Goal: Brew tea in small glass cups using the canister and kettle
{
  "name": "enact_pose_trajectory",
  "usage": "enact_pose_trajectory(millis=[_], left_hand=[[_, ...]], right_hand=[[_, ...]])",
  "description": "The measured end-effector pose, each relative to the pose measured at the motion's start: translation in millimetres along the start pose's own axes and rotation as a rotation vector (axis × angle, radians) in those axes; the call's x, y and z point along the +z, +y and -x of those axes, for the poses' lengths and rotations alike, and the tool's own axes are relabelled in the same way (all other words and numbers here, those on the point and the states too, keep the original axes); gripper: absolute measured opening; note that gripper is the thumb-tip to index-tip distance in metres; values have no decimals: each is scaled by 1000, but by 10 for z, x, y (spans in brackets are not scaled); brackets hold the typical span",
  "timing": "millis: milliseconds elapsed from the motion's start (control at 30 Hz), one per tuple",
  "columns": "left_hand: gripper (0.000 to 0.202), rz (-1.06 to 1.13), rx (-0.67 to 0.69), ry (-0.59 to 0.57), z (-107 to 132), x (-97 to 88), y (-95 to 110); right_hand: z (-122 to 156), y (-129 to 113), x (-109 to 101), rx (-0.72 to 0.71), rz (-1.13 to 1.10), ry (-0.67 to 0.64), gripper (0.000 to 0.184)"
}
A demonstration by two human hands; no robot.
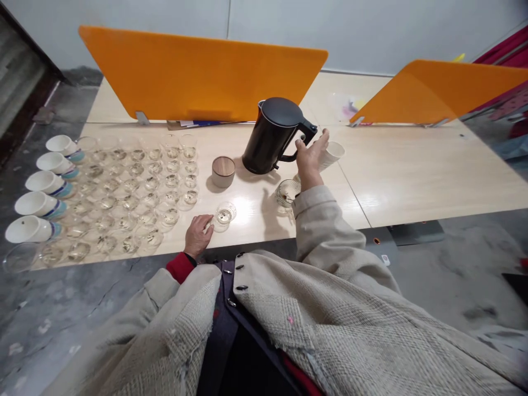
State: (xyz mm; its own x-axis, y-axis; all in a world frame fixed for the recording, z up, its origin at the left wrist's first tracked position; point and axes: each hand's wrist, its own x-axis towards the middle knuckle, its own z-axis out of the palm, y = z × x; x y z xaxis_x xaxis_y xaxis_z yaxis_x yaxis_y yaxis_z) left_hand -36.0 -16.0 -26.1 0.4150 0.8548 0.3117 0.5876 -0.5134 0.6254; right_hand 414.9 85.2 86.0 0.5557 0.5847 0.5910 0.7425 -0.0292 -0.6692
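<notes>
My right hand (311, 157) is beside the handle of a black electric kettle (268, 137), thumb and fingers apart. The kettle stands upright on the table. Just past that hand is a ribbed white cup (335, 151), partly hidden by it. Below the hand sits a clear glass (286, 192) with something thin and dark in it, partly covered by my sleeve. My left hand (198, 235) rests at the table's front edge, fingers loosely extended. Its fingertips are next to a small clear cup (225, 214) holding liquid and dark bits; whether they touch it I cannot tell.
Several rows of clear cups (124, 203) with dark bits fill the table's left side, beside a column of white patterned cups (35, 203). A round canister (223, 173) with a wooden-looking top stands left of the kettle. Orange partitions (206, 77) rise behind.
</notes>
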Motion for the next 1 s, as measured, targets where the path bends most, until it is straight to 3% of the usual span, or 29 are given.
enact_pose_trajectory(millis=[33, 100, 167, 233, 267, 333, 400, 567, 733, 867, 1000], left_hand=[[32, -5, 1, -11, -1, 0, 0], [34, -21, 11, -38, -4, 0, 0], [35, -37, 22, -58, -10, 2, 4], [36, -48, 35, -66, -14, 3, 14], [37, -54, 41, -69, -14, 3, 22], [37, -71, 47, -80, -12, -2, 42], [39, -86, 54, -99, -9, -12, 62], [42, -109, 86, -147, -14, -44, 96], [43, -110, 137, -188, -20, -59, 102], [39, -66, 83, -131, -5, -42, 82], [38, -60, -12, -38, 4, -5, 50]], right_hand=[[198, -136, -78, 8, 0, 27, 71], [721, -440, -218, -34, -54, -81, 77], [1328, -720, -313, -45, -115, -326, 74], [1877, -910, -343, 31, -150, -651, 73], [2091, -965, -334, 90, -163, -803, 76], [2362, -1009, -274, 134, -156, -965, 83], [2453, -1000, -185, 124, -132, -1007, 85], [2377, -943, -14, 79, -67, -984, 76], [2338, -830, -28, 46, -94, -974, 70], [2329, -686, -130, 12, -94, -923, 78], [2382, -573, -117, -37, -87, -792, 63]])
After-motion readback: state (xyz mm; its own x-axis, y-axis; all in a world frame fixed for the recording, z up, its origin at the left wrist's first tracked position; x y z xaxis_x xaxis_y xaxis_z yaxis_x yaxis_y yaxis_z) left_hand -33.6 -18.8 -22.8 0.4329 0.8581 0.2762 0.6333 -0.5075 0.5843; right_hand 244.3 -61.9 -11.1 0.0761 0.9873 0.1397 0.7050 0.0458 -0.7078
